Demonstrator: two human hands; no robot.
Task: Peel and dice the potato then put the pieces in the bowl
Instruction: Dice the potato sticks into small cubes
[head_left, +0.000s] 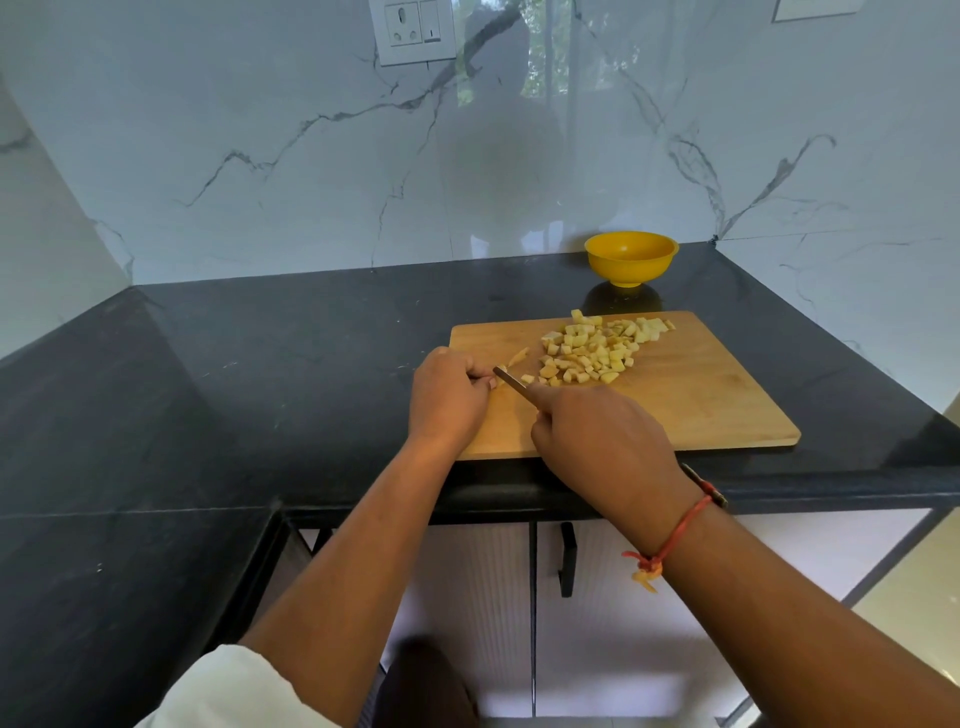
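Dicing the last bit of potato on the cutting board (701, 400): the left hand (449, 395) sits at the board's left edge with its fingers curled in tight. They pinch a small potato piece (492, 383) down against the wood, likely so the fingertips are tucked away from the knife edge. The right hand (605, 441) grips the knife (511, 383) with fingers wrapped round the handle (the handle itself is hidden under the hand). One finger seems stretched forward along the blade's back, probably for steadier control on such a small cut. The blade points up-left, with its tip just beside the left fingertips. The pinched piece lies between those fingertips and the blade, touching it or nearly so; can't tell which. A thin potato strip (518, 356) lies loose just beyond the blade tip, apart from both hands, and I'd guess it is next to be cut. The pile of diced potato (592, 351) is heaped toward the far side of the board, clear of the cutting spot and nearest the yellow bowl (631, 257). The bowl stands upright on the black counter (260, 389) just behind the board, near the wall. It looks empty from here, so no pieces are in it yet. Judgement: dicing is nearly done and the transfer has not started.
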